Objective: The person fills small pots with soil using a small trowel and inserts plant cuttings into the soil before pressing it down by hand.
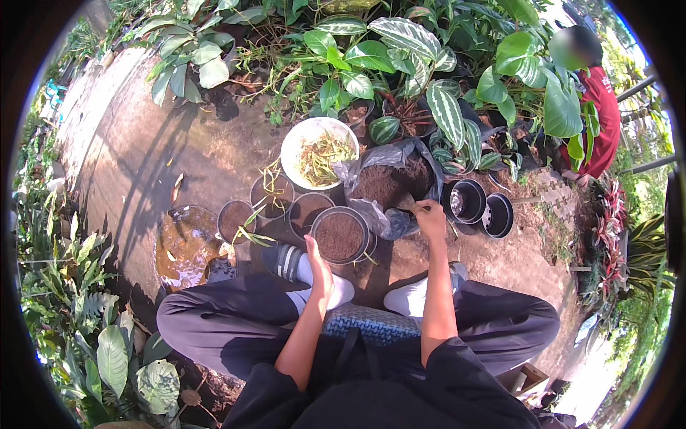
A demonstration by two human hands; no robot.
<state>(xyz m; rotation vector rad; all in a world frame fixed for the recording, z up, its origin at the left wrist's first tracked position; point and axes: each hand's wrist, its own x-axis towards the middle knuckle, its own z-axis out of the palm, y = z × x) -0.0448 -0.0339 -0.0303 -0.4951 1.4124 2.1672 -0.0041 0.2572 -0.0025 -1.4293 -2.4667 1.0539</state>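
Observation:
My left hand [318,268] rests against the near left side of a round pot filled with brown soil [339,236]. In my right hand [430,215] is the handle of a small trowel [408,203], its blade at the near edge of the soil in a grey plastic bag [375,185]. Left of the pot stand several more soil-filled pots, among them a small one [236,219] with green cuttings across its rim. A white basin [290,155] behind them holds yellow-green plant cuttings [324,154].
Black empty pots [498,215] stand right of the bag. A wide round vessel of brownish water [188,244] lies at the left. Dense potted plants [418,40] line the far side. A person in a red shirt [600,120] is at the far right. My feet flank a woven stool [370,324].

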